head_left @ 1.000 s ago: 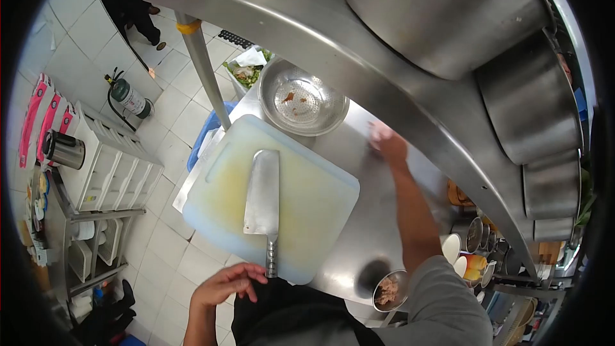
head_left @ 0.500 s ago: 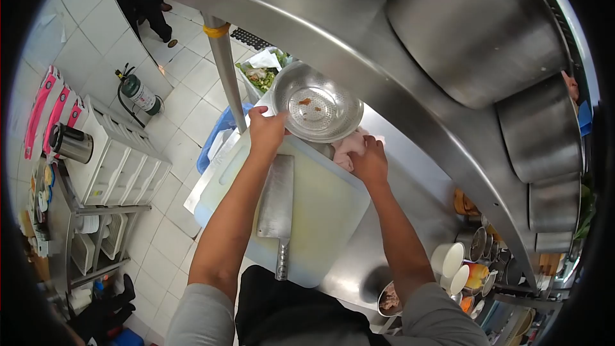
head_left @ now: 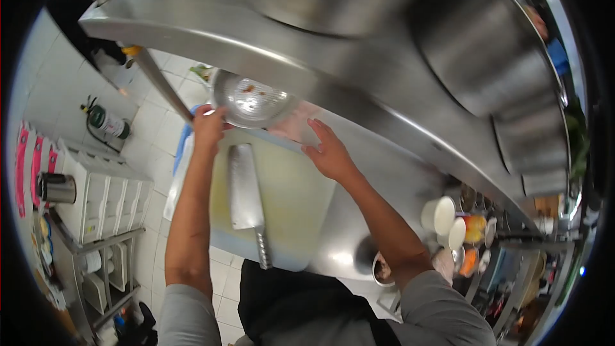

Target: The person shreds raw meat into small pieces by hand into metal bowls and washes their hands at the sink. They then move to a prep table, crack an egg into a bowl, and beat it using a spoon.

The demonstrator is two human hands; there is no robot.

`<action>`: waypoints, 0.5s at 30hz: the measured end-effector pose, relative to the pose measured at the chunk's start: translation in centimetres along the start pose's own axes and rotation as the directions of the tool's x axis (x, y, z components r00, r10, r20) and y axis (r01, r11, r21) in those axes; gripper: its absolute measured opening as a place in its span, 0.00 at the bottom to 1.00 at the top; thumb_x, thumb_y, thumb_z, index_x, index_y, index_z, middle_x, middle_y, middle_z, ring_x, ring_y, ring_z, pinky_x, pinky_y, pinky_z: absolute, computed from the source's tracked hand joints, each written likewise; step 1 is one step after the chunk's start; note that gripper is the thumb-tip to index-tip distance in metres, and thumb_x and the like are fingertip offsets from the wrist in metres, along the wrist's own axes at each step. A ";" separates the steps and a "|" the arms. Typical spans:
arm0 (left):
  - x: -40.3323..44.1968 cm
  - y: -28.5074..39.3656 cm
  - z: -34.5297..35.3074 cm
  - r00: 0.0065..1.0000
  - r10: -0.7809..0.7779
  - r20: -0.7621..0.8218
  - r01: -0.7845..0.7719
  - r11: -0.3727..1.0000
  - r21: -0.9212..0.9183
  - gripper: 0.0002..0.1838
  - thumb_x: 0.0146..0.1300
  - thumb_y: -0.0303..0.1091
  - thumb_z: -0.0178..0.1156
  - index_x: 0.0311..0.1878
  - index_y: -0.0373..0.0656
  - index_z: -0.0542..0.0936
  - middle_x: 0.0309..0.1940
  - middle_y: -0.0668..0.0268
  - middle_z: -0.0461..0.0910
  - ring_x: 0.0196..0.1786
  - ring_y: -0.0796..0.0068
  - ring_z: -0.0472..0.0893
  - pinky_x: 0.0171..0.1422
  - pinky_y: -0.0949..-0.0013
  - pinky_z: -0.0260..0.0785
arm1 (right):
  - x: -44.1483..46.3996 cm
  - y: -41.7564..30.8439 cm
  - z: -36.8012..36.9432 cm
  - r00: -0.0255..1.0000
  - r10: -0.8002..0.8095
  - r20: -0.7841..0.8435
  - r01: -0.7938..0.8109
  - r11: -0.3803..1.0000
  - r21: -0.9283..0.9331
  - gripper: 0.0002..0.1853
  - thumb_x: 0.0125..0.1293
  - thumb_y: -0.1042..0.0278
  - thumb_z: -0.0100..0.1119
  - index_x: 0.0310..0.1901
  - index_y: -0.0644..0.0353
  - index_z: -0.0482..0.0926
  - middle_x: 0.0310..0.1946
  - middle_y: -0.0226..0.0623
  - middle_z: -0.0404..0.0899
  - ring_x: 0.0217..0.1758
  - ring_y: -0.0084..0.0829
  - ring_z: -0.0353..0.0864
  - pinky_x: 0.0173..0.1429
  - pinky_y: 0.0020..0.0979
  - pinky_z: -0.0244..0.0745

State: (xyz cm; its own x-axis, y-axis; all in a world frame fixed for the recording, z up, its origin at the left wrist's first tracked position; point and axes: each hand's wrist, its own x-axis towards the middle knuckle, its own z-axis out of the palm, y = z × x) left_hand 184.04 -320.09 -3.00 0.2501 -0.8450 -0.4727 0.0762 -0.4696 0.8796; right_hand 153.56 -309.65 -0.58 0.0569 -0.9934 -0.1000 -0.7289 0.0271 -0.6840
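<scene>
A metal colander [head_left: 256,106] with small brown scraps in it stands at the far edge of the cutting board [head_left: 291,182]. The fingers of my left hand [head_left: 210,127] are curled at its near left rim. My right hand [head_left: 331,154] is open with fingers spread, just right of a pink cloth [head_left: 293,123] that lies beside the colander. No cloth is in its fingers. A cleaver [head_left: 245,189] rests flat on the board, its handle toward me, touched by neither hand.
A steel shelf [head_left: 211,41] with large pots [head_left: 487,45] overhangs the steel counter [head_left: 371,198] on the right. Tubs [head_left: 439,214] and a bowl of meat [head_left: 382,270] stand at right. A fire extinguisher [head_left: 107,122] and white drawers [head_left: 115,192] are at left.
My right hand has let go of the pink cloth and opened beside it. My left hand stays at the colander's rim. The whole view has shifted and turned.
</scene>
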 end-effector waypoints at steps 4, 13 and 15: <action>-7.6 -1.6 -1.0 0.976 0.215 0.022 -0.212 0.974 -0.084 0.38 0.67 0.45 0.69 0.75 0.48 0.63 0.54 0.62 0.79 0.48 0.70 0.85 0.39 0.70 0.69 | -12.2 1.6 -9.5 0.995 0.012 -0.096 -0.024 0.992 -0.124 0.32 0.72 0.55 0.63 0.73 0.54 0.69 0.70 0.54 0.73 0.74 0.56 0.70 0.78 0.45 0.64; -34.0 -17.3 7.8 0.614 0.142 0.777 -0.260 0.965 0.029 0.11 0.73 0.36 0.63 0.53 0.44 0.80 0.44 0.68 0.83 0.43 0.79 0.84 0.42 0.73 0.74 | -41.6 5.1 -19.2 0.788 0.532 -0.310 -0.482 0.846 0.226 0.23 0.70 0.58 0.66 0.61 0.62 0.81 0.48 0.47 0.86 0.48 0.41 0.88 0.54 0.39 0.82; -38.1 -20.0 10.9 0.579 0.150 0.801 -0.376 0.921 0.099 0.10 0.72 0.34 0.65 0.52 0.42 0.81 0.39 0.68 0.83 0.42 0.80 0.81 0.48 0.71 0.76 | -45.6 6.4 -17.6 0.784 0.543 -0.301 -0.496 0.839 0.222 0.23 0.69 0.59 0.66 0.61 0.62 0.81 0.48 0.48 0.87 0.47 0.41 0.88 0.52 0.40 0.82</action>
State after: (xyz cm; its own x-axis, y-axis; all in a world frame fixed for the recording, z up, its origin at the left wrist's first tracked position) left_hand 162.48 -281.33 -3.15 -0.6171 -0.7651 -0.1839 -0.1189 -0.1404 0.9829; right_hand 134.28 -266.12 12.34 -0.5569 -0.7974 -0.2325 -0.4884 0.5408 -0.6849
